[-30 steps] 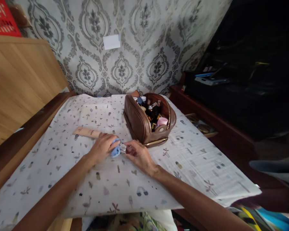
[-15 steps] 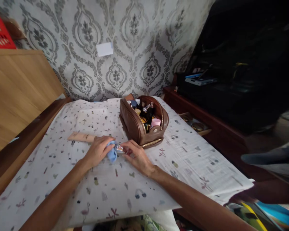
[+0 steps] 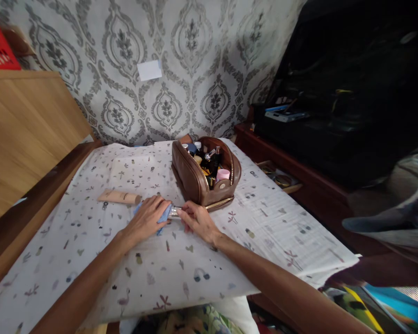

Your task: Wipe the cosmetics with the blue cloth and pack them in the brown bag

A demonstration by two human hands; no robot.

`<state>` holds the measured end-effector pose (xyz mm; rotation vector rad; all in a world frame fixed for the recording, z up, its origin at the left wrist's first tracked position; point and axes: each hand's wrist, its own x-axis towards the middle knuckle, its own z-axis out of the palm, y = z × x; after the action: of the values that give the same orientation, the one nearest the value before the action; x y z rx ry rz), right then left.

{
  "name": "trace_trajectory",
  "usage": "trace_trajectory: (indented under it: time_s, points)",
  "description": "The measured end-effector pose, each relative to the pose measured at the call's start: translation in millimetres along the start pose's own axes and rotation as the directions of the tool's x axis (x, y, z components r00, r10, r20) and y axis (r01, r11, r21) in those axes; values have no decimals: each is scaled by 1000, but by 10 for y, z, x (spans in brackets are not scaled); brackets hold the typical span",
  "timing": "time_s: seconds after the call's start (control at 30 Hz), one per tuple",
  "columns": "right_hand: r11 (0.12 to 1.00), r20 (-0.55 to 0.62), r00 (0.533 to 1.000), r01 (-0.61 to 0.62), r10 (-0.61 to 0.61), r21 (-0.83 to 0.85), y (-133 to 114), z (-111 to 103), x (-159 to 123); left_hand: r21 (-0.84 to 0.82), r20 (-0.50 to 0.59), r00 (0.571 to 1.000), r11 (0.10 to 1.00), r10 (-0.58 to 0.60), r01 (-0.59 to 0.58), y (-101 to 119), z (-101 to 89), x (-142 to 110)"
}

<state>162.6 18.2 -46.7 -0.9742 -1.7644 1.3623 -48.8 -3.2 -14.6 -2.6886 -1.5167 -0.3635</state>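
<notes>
My left hand [image 3: 148,217] is closed over a blue cloth [image 3: 165,214], which sticks out past the fingers on both sides. From the cloth's right edge shows a small shiny, silvery-clear item [image 3: 175,211]; its kind I cannot make out. My right hand [image 3: 197,222] pinches the other end of that item between thumb and fingers. Just beyond the left hand lies a beige squeeze tube [image 3: 118,197], flat on the cloth-covered table. Behind the right hand stands a brown cosmetic bag [image 3: 191,178], unzipped, holding several bottles and a pink-lidded container [image 3: 223,174].
A white patterned sheet [image 3: 153,278] covers the table. Wooden panelling [image 3: 31,120] borders the left, patterned wallpaper [image 3: 191,46] the back. At right are a dark red wooden ledge [image 3: 299,204], a small tray with round items [image 3: 282,180] and grey fabric [image 3: 400,218].
My left hand has flattened further over the blue cloth and covers more of it. The shiny item now lies more level between the hands. The tube and bag stay put.
</notes>
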Motion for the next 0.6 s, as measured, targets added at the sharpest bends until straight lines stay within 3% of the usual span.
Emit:
trace_trajectory:
  time_s: [0.2, 0.37, 0.5, 0.6]
  points:
    - [993, 51, 998, -49, 44, 110, -23, -1, 9, 62, -15, 1000, 998, 6, -5, 78, -29, -63]
    - [981, 13, 1000, 19, -22, 192, -34, -11, -1, -89, 6, 1000, 996, -5, 5, 81, -110, -85]
    - [973, -35, 995, 99, -93, 207, -103, -51, -33, -199, 118, 986, 971, -114, 136, -59, -236, -135]
    - [975, -83, 984, 168, -157, 145, -174, -109, -101, -230, 222, 947, 932, -230, 281, -157, -351, -193]
